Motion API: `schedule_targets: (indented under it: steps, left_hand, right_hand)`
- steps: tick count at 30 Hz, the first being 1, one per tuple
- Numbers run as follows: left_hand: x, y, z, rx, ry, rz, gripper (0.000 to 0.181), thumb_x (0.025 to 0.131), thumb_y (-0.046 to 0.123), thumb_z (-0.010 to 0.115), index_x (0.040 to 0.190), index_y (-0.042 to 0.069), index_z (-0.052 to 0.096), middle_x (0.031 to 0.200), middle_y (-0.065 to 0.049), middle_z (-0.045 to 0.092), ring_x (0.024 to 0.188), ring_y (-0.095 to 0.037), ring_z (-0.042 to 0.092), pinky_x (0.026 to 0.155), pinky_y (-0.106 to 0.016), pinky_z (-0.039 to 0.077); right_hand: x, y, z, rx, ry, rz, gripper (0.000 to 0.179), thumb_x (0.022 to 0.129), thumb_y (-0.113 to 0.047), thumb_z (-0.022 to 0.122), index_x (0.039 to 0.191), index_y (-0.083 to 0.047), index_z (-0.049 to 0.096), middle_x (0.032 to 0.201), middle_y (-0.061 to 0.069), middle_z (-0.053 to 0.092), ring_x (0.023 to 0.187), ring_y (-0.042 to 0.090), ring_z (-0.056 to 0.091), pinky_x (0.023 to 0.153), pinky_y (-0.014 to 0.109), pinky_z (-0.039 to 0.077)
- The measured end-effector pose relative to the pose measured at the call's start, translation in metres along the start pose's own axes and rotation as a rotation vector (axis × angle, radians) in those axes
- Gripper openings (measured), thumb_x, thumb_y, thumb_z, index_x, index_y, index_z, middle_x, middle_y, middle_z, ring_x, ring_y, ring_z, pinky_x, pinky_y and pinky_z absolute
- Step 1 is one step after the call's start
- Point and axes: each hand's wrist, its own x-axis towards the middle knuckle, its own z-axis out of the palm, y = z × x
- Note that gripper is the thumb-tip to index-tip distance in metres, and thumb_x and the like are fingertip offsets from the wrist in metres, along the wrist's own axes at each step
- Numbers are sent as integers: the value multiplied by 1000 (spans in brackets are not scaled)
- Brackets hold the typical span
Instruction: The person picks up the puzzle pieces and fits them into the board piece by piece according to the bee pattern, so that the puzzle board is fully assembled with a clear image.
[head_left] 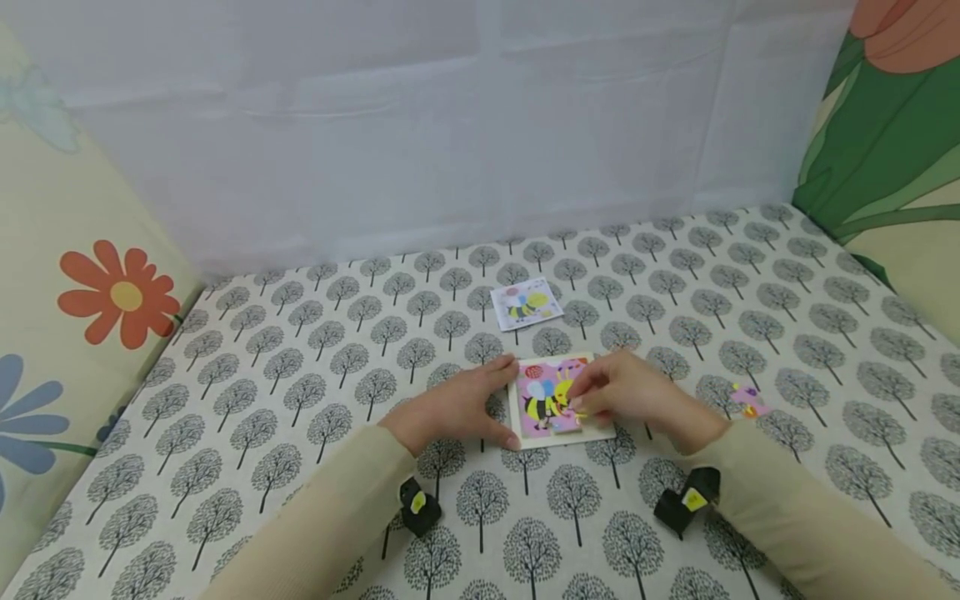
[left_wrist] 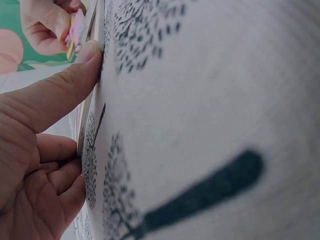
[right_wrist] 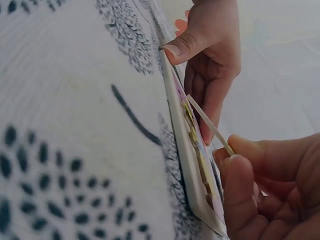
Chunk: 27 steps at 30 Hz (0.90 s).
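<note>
A square bee jigsaw lies on the table in a white-rimmed puzzle board (head_left: 534,442). Along its left side my left hand (head_left: 463,406) holds the board, thumb at the near corner and fingers toward the far one. My right hand (head_left: 628,390) is over the right part of the picture, pinching a thin flat puzzle piece (right_wrist: 212,125) between thumb and fingers. Seen from the right wrist, that piece is tilted, its lower end close to the picture. Pink printing shows on the puzzle piece (left_wrist: 77,31) in the left wrist view. The right hand hides part of the board.
Behind the board lies a small card (head_left: 527,305) with a similar bee picture. Some loose pink puzzle pieces (head_left: 750,400) lie to the right of my right hand. A tree-patterned cloth (head_left: 360,492) covers the table, with a white sheet (head_left: 420,133) hanging behind.
</note>
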Motion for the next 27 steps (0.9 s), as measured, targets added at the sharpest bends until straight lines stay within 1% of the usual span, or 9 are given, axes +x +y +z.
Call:
schedule_targets:
  steps: [9, 12, 19, 24, 27]
  left_hand:
    - [1, -1, 0, 0, 0, 3, 101, 69, 40, 78, 147, 10, 21, 156, -3, 8, 142, -23, 12, 116, -39, 14]
    - [2, -1, 0, 2, -2, -1, 101, 69, 41, 78, 147, 10, 21, 156, -3, 8, 142, -23, 12, 116, -39, 15]
    - [1, 0, 0, -8, -2, -6, 101, 69, 41, 78, 147, 11, 21, 156, -3, 8, 142, -23, 12, 115, -39, 15]
    - [1, 0, -1, -10, 0, -5, 100, 69, 40, 78, 147, 11, 22, 156, -3, 9, 142, -23, 13, 115, -39, 16]
    - [0, 0, -1, -10, 0, -2, 100, 69, 40, 78, 147, 10, 22, 156, -3, 9, 142, -23, 13, 115, -39, 16]
  right_hand:
    - [4, 0, 7, -31, 15, 68, 8, 77, -9, 69, 85, -6, 70, 74, 3, 64, 58, 11, 54, 57, 23, 50]
    - [5, 0, 8, -61, 17, 60, 7, 77, -10, 69, 84, -7, 70, 71, 3, 63, 58, 12, 54, 58, 24, 49]
    - [6, -2, 11, -98, 23, 23, 3, 75, -9, 70, 78, -7, 70, 63, 1, 61, 54, 10, 51, 54, 22, 47]
    - [7, -4, 14, -129, 38, 27, 3, 73, -9, 71, 75, -8, 69, 64, 1, 61, 55, 11, 52, 54, 23, 47]
    - [7, -5, 15, -166, 61, 27, 7, 72, -14, 74, 74, -11, 68, 69, 0, 62, 63, 13, 52, 59, 23, 45]
